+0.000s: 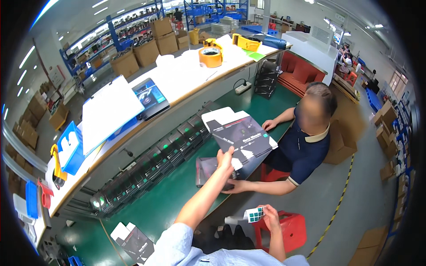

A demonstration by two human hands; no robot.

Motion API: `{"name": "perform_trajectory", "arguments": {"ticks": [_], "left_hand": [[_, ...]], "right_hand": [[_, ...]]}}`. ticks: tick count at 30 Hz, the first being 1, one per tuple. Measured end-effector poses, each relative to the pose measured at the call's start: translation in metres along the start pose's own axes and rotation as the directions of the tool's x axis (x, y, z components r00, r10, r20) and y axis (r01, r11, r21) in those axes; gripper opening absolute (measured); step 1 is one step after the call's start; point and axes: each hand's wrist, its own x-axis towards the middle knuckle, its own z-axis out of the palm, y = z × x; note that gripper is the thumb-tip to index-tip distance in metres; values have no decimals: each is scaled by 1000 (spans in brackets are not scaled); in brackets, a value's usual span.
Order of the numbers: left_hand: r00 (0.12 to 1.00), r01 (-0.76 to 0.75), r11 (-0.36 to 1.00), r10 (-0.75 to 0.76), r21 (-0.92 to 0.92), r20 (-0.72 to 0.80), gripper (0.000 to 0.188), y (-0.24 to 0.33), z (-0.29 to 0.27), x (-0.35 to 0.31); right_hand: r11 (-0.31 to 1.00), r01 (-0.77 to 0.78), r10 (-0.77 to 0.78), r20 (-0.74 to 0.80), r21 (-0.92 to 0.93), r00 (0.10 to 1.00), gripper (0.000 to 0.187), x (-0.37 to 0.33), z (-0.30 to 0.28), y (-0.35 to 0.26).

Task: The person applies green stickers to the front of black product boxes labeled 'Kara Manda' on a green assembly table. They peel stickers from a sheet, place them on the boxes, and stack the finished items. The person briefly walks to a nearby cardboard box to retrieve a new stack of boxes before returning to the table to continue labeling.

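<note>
My left hand (225, 159) reaches out over the green bench, fingers closed at the near edge of a dark printed carton (243, 135) with white flaps standing out. Low at the right, my right hand (270, 218) pinches a small white sheet of green square stickers (254, 215). Beneath the carton lies a second dark box (205, 170), partly hidden by my forearm. A co-worker's hand (237, 186) is at that lower box, and their other hand (269, 125) rests beside the upper carton's far right corner.
The co-worker (306, 137) sits at the bench's right side. A row of dark boxes (155, 166) lines the green bench (175, 188). Above runs a shelf with orange tape (210, 56) and a clipboard (111, 113). Another carton (135, 244) lies lower left; a red stool (290, 232) stands right.
</note>
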Motion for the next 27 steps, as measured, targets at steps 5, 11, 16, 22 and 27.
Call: {"name": "perform_trajectory", "arguments": {"ticks": [5,11,16,22,27], "left_hand": [[997,46,994,-40,98,-60,51,-18,58,72],[991,-57,752,-36,656,127,66,-19,7,9],[917,-161,767,-116,621,381,26,43,-95,-137],[959,-277,501,93,820,267,27,132,-147,-253],[924,-248,245,351,937,152,16,144,-189,-298]], "right_hand": [[999,27,-25,47,-44,999,16,2,1,0],[986,-36,53,98,-161,994,15,6,24,-11],[901,43,75,253,-432,965,14,35,76,-19],[880,107,194,556,-462,808,11,51,158,4],[746,341,241,710,-571,662,11,35,219,30]]}}
